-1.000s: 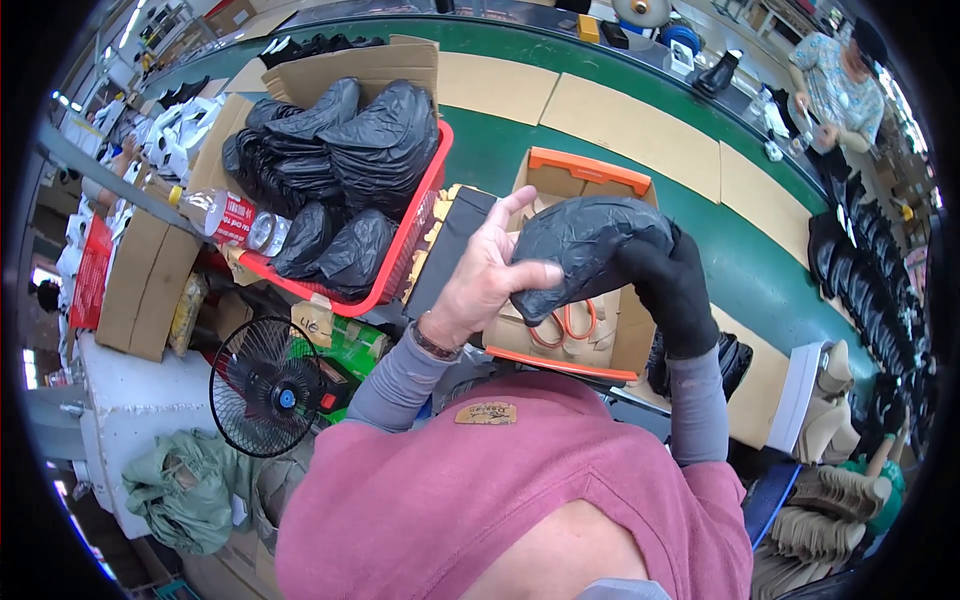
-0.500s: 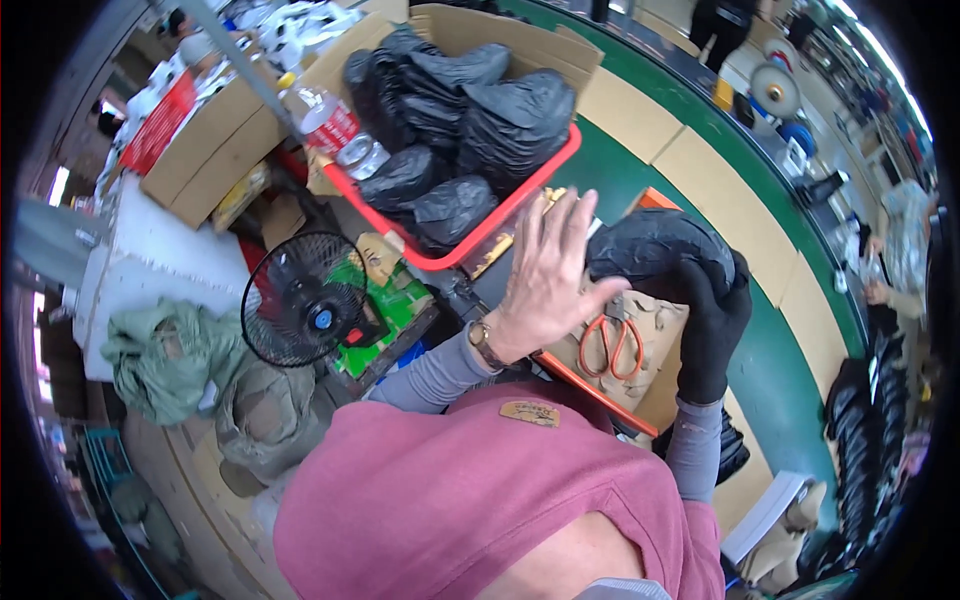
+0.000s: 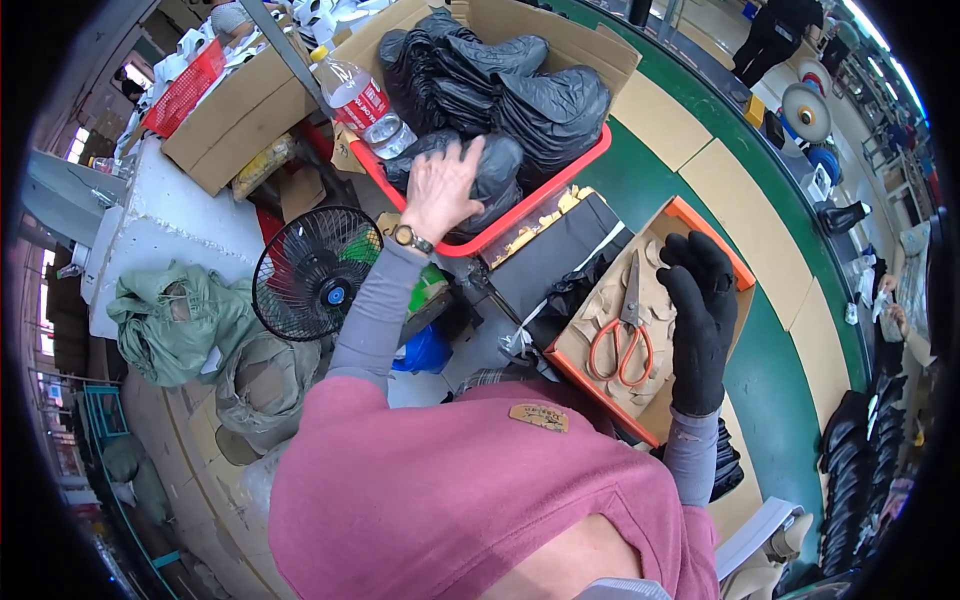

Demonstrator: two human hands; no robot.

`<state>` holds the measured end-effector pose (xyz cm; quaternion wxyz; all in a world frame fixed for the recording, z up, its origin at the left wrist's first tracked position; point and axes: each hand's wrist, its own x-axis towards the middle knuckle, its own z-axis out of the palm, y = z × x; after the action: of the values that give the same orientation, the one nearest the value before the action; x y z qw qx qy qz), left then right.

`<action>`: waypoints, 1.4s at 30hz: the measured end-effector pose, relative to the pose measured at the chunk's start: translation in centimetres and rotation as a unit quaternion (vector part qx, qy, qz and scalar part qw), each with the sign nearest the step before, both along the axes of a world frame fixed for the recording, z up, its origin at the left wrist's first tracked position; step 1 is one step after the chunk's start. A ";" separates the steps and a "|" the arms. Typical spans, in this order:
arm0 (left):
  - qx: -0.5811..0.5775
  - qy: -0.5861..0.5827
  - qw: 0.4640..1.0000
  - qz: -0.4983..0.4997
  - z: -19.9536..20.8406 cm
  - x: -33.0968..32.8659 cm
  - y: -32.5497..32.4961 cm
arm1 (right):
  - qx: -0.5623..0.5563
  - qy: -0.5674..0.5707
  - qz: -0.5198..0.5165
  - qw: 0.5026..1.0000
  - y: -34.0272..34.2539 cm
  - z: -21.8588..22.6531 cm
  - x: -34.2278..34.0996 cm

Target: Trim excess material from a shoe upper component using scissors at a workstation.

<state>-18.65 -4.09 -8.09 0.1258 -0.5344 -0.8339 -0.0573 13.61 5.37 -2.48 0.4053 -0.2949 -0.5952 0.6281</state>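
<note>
My bare left hand (image 3: 445, 188) reaches over the near-left part of a red basket (image 3: 545, 195), fingers spread. It lies on or just above a bundle in black plastic (image 3: 498, 165); I cannot tell whether they touch. Several more bulging black plastic bundles (image 3: 550, 105) fill the basket. My right hand (image 3: 705, 320), in a black glove, hovers at the right side of an orange-edged cardboard box (image 3: 735, 260). Its fingers are bent but apart from the thumb, with nothing in between. Inside that box, scissors (image 3: 622, 345) with orange handles rest on brown paper pieces (image 3: 585, 330).
A plastic bottle (image 3: 365, 105) with a red label leans at the basket's left corner. A black fan (image 3: 320, 275) stands left of my left forearm. Green cloth (image 3: 175, 320) hangs over a white surface. Cardboard sheets (image 3: 750, 200) line the green table; other people are farther off.
The black bundle that my gloved right hand held has left it. My left hand has moved left and away, over the basket. The scissors and paper now show fully.
</note>
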 end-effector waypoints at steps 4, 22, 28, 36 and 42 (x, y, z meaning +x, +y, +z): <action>-0.040 -0.058 0.997 -0.040 -1.8 -0.9 -0.5 | -0.003 -0.007 0.006 1.000 0.1 -0.9 0.4; -0.135 -0.071 0.988 -0.028 -4.4 -2.0 -0.5 | 0.133 -0.073 -0.049 0.987 0.1 -1.5 5.4; -0.118 0.076 0.989 0.036 -0.3 0.8 2.2 | 0.197 -0.202 -0.375 0.883 1.0 -3.4 20.6; 0.074 -0.008 0.952 -0.296 3.7 13.3 8.8 | -0.281 -0.192 -0.470 0.814 -9.3 -17.0 45.0; 0.028 -0.051 0.910 -0.410 5.5 19.5 9.8 | -0.189 -0.159 -0.399 0.883 -10.5 -24.8 42.5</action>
<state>0.90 5.70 -2.56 0.0634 -0.8217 -0.5451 -0.1540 56.14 -5.10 -27.26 0.4579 -0.6743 -0.3541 0.4585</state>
